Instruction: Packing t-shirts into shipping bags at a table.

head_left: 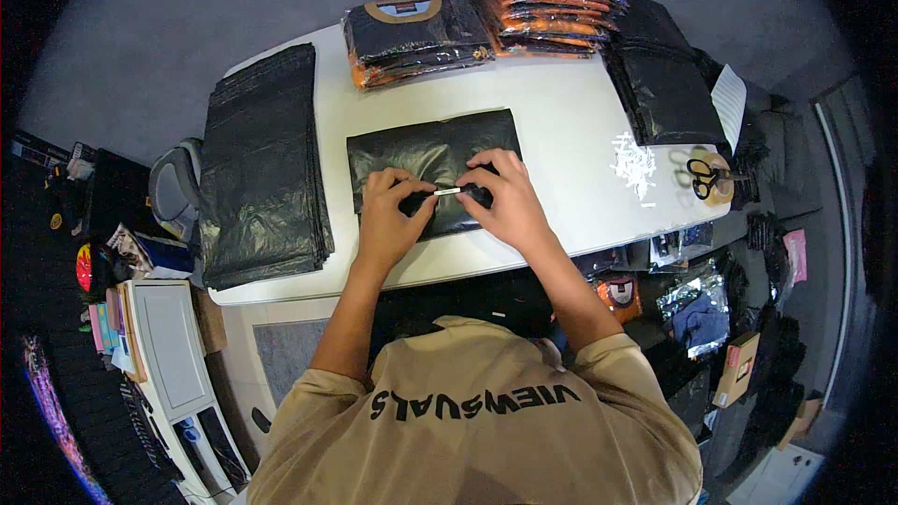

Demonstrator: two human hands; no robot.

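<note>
A black plastic mailer bag (412,148) lies flat and crosswise at the middle of the white table (561,117). Over its near half, a small white strip (448,192), probably a paper label, stretches between my two hands. The fingertips of my left hand (383,215) pinch its left end, with thumb and forefinger closed. At the other end, my right hand (510,201) pinches it in the same way, its remaining fingers curled over the bag. Part of the strip's ends is hidden under the fingertips.
Black plastic bags (262,168) are stacked at left. Packaged shirts (412,37) and a taller shirt pile (543,14) stand at the back. More black bags (669,89), scattered white strips (634,166) and black-handled scissors (700,178) lie at right. A grey chair (173,185) stands beyond the left edge.
</note>
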